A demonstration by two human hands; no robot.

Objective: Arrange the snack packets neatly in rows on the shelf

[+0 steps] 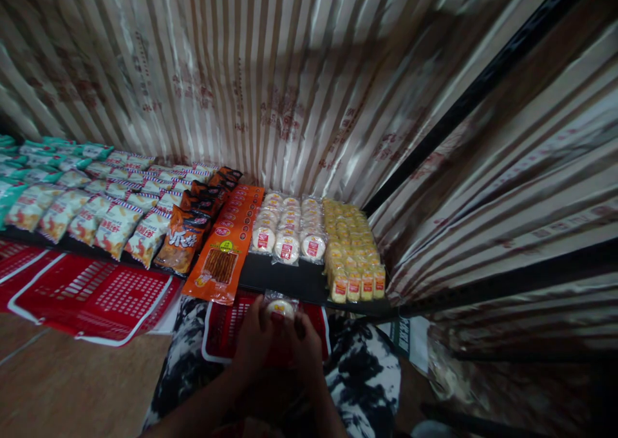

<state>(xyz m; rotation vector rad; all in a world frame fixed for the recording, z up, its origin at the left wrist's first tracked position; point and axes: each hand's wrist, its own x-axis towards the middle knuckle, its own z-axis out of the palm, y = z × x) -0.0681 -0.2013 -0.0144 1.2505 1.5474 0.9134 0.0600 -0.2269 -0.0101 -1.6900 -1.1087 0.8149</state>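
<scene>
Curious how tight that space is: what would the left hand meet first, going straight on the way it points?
Past the round packet it holds, the left hand would probably meet the black shelf; if high enough, the stacked white packets. Depth is unclear.

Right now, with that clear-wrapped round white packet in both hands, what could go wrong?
The clear-wrapped round white packet might slip from the left hand and right hand, perhaps into the red plastic basket below. The left hand could brush the long, flat orange packet, whose near end seems to overhang the black shelf.
</scene>
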